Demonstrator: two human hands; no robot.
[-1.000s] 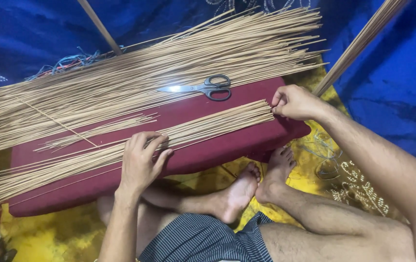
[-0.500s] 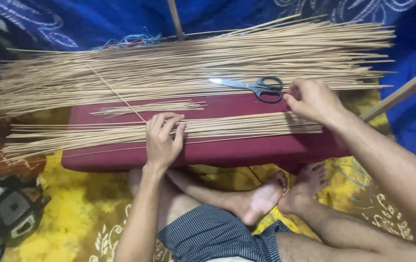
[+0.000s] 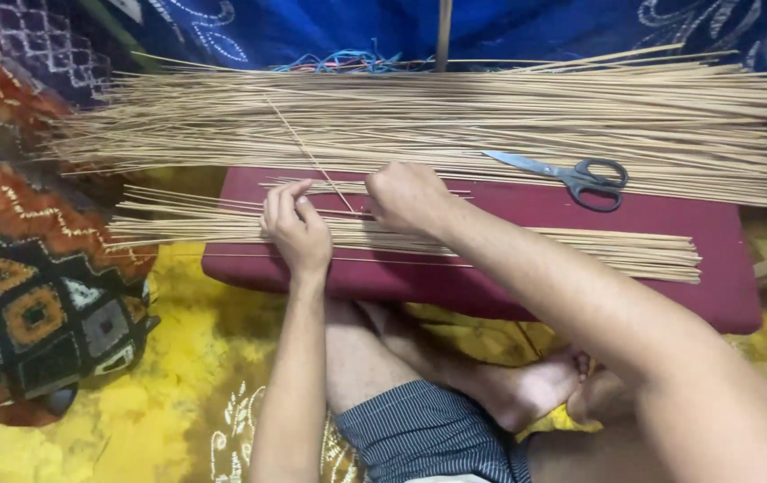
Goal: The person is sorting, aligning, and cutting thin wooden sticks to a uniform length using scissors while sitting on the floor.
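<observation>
A narrow bundle of thin tan sticks lay lengthwise across a maroon cushioned board, passing directly under both hands and running well out past the right hand to one end of the board. The left hand rested palm down on the near end of this bundle, its fingers bent and pressed together on the sticks. The right hand sat just beside it, touching or nearly touching, curled into a loose fist over the same sticks; whether it actually pinched any of them could not be told, since the fingertips were hidden under the knuckles.

Beyond both hands, a much larger heap of sticks spread across the far edge of the board. A pair of scissors with black handles lay on that heap's near edge, well out from the right hand, blades shut and pointing back toward the hands. A single stick lay slantwise across the heap, ending between the two hands.

No packages or labels showed. A patterned cloth in orange, black and white lay outward of the left hand, and yellow fabric covered the floor nearer the person.

The left forearm came straight up from the person's lap; the right forearm crossed in diagonally from the lower right corner.
</observation>
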